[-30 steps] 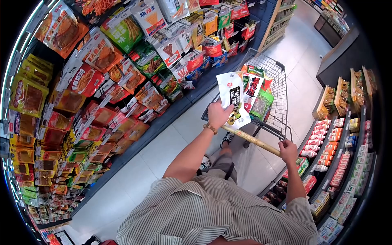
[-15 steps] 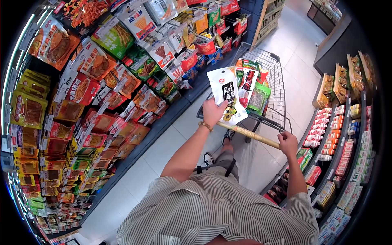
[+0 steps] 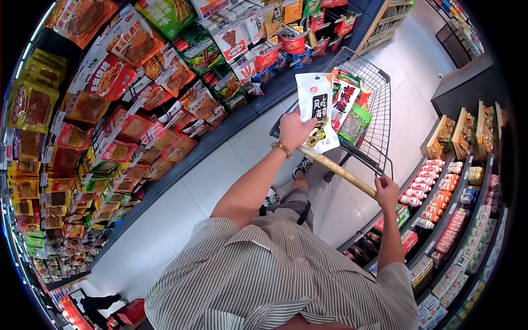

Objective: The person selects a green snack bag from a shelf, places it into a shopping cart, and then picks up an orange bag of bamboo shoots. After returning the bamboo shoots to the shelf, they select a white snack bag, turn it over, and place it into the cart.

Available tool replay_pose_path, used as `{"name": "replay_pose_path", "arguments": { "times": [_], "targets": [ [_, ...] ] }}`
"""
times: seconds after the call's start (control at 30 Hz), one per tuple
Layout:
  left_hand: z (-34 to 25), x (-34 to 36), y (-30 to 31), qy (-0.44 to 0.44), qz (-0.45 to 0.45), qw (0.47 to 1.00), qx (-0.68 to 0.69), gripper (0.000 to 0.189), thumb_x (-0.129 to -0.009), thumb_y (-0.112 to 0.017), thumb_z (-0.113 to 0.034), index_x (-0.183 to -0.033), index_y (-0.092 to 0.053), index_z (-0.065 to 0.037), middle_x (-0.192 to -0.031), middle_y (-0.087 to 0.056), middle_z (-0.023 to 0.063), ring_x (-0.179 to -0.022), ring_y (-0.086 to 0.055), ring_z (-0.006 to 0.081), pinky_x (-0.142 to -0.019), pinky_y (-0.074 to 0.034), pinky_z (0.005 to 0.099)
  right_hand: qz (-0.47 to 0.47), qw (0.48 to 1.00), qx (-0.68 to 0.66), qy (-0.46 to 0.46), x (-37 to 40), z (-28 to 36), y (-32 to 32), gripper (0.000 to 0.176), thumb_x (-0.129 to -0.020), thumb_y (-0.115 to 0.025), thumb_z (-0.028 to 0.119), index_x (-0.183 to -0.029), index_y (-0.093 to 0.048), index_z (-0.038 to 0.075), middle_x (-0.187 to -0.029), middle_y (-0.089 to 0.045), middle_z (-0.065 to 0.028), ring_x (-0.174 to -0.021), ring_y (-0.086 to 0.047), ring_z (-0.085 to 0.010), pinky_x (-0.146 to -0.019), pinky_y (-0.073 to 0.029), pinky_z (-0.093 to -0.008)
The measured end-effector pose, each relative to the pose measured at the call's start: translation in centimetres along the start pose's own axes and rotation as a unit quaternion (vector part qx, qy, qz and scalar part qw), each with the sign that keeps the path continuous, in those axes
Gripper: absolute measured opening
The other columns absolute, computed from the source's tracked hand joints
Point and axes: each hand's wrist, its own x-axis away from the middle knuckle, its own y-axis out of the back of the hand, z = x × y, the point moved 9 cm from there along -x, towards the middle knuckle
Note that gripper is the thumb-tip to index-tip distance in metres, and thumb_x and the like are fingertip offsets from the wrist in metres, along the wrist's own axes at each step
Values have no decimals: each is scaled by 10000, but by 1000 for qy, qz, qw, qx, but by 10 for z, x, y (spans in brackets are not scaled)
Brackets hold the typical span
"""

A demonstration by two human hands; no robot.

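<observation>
My left hand (image 3: 296, 133) grips the lower left side of a white snack bag (image 3: 313, 88) with dark lettering panel and green pictures, its thumb across the front. The bag stands upright above the near end of the shopping cart (image 3: 383, 104). That hand is also right beside the left end of the cart's yellowish handle (image 3: 342, 172). At the other end, my right hand (image 3: 387, 193) is closed around the handle. Behind the white bag, a black, white and red packet (image 3: 346, 98) and a green bag (image 3: 357, 124) lie in the cart, partly covered.
Hanging snack packets (image 3: 129, 124) fill the left shelving, whose dark base (image 3: 181, 162) borders the aisle. Curved shelves on the right carry small bottles (image 3: 421, 184) and boxes. Tiled floor (image 3: 212, 165) runs between them. A person in dark clothes (image 3: 99, 305) appears at lower left.
The left shelving has slid back in view, and the right shelves have shifted too. Both hands keep their grip. A person has come into view at the lower left.
</observation>
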Motion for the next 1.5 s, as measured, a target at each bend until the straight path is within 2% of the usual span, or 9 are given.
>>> {"name": "replay_pose_path", "arguments": {
  "times": [0.67,1.0,1.07,1.2,1.27,1.3,1.4,1.43,1.5],
  "targets": [
    [-6,-3,-1,33,-2,998,-62,410,-755,-738,-348,-958,-718,8,-746,-698,199,-681,-688,357,-681,-562,422,45,999,-8,1,-11,-3,-3,313,-877,-696,287,-845,-693,-24,-618,-631,-100,-548,-569,-171,-569,-456,-335],
    [-1,-18,-13,84,-8,990,-109,366,-743,-742,-352,-910,-737,-26,-782,-703,198,-731,-686,367,-723,-552,441,179,982,63,2,-33,-3,-16,387,-921,-602,396,-946,-722,29,-754,-709,-122,-718,-693,-257,-683,-506,-383],
    [-4,-22,-11,60,-38,995,-66,360,-748,-741,-363,-854,-734,-20,-765,-701,190,-717,-686,361,-701,-554,429,189,979,71,13,-40,-13,-25,393,-931,-569,429,-955,-733,73,-826,-725,-140,-791,-699,-326,-720,-513,-429],
    [-4,-29,-14,86,-18,989,-115,342,-750,-734,-354,-900,-745,-47,-776,-705,178,-734,-690,359,-700,-555,429,188,978,78,44,-40,-3,-30,438,-947,-521,462,-933,-735,79,-814,-700,-166,-811,-677,-369,-716,-504,-453],
    [-18,-26,-9,9,-55,991,-118,328,-766,-728,-343,-929,-742,-59,-812,-710,174,-755,-689,367,-713,-554,427,203,976,64,51,-42,-3,-37,445,-955,-511,462,-922,-732,77,-794,-692,-164,-795,-670,-367,-706,-498,-456],
    [-2,-25,-16,32,-58,987,-148,319,-779,-722,-322,-965,-735,-62,-851,-713,175,-776,-685,375,-727,-553,427,204,975,47,69,-41,0,-38,444,-966,-511,449,-903,-725,65,-762,-678,-160,-733,-655,-349,-677,-494,-437],
    [-13,6,-9,100,-115,986,-65,327,-797,-745,-273,-986,-720,-7,-835,-716,192,-767,-711,332,-714,-554,390,232,968,15,94,-40,5,-41,440,-971,-522,437,-900,-719,50,-734,-662,-160,-673,-636,-325,-651,-490,-409],
    [-28,21,-4,131,-127,983,14,307,-827,-754,-220,-1007,-708,23,-855,-738,161,-783,-725,236,-725,-553,342,231,966,-21,114,-42,1,-46,395,-975,-553,379,-935,-711,19,-715,-656,-144,-620,-624,-264,-625,-481,-375],
    [-35,48,-1,129,-177,971,95,341,-817,-763,-244,-1007,-702,33,-848,-734,174,-766,-722,256,-712,-551,350,242,958,-76,133,-44,-8,-59,359,-976,-567,339,-964,-708,9,-716,-661,-129,-621,-620,-228,-622,-480,-356]
  ]
}}
